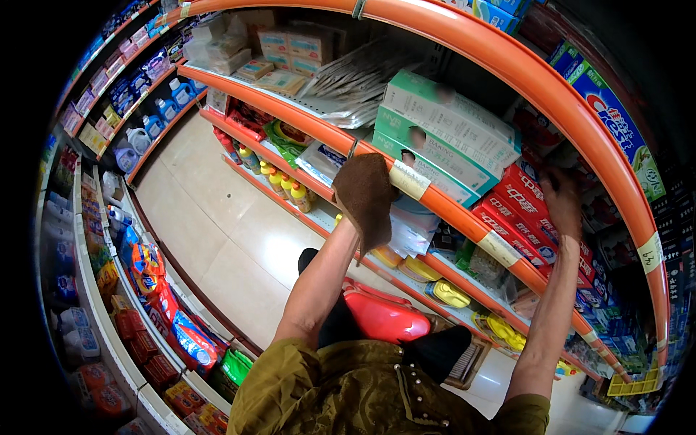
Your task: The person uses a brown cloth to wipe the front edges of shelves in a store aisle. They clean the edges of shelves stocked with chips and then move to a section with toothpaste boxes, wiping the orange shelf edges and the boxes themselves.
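My left hand (347,236) is at the orange front edge of the shelf, mostly hidden by the brown cloth (364,194) it holds. The cloth drapes over the fingers and touches the edge strip. Further right, my right hand (562,204) reaches in over the shelf and rests on a stack of red toothpaste boxes (518,210), fingers extended and slightly bent. Between the hands, green-and-white boxes (444,138) are piled on the same shelf, with torn holes in their near ends.
Above runs another orange shelf edge (500,47). Lower shelves hold yellow bottles (279,183). A red plastic stool (384,312) is below me, near a brush-like wooden item (467,361). Across the tiled aisle (232,217), shelves carry detergent bags (190,341) and blue bottles (167,109).
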Demonstrator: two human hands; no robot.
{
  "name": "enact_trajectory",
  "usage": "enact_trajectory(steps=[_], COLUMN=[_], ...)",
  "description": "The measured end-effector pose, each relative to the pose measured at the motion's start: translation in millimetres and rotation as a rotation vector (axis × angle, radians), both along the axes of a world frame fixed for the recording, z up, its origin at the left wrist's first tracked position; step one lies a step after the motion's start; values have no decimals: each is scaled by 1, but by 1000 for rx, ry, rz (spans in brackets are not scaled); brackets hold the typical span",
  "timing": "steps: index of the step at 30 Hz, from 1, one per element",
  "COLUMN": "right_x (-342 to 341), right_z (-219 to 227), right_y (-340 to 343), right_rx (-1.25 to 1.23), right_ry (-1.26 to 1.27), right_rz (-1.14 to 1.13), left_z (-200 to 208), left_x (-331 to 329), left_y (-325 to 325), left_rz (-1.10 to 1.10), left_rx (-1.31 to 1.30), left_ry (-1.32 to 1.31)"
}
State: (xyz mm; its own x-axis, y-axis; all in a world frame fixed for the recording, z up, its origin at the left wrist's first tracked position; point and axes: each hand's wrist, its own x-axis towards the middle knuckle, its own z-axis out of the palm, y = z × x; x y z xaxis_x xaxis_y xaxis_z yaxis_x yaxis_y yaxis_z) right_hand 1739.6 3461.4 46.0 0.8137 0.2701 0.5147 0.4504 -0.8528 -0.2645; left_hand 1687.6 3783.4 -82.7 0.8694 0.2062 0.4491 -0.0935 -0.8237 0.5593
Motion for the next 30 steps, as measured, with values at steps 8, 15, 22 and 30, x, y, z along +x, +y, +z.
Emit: enact_trajectory(steps=[8, 15, 22, 30], right_x=[0, 2, 0, -7], right_z=[-3, -3, -3, 6], right_y=[-5, -3, -1, 4], right_rx=[6, -10, 33, -61], right_ry=[-5, -2, 9, 109], right_rz=[2, -26, -15, -85], left_z=[5, 34, -1, -10], left_x=[17, -7, 6, 17], left_y=[-1, -9, -10, -2], left_rz=[63, 95, 4, -67], left_rx=[117, -143, 147, -45], left_ry=[260, 68, 190, 90])
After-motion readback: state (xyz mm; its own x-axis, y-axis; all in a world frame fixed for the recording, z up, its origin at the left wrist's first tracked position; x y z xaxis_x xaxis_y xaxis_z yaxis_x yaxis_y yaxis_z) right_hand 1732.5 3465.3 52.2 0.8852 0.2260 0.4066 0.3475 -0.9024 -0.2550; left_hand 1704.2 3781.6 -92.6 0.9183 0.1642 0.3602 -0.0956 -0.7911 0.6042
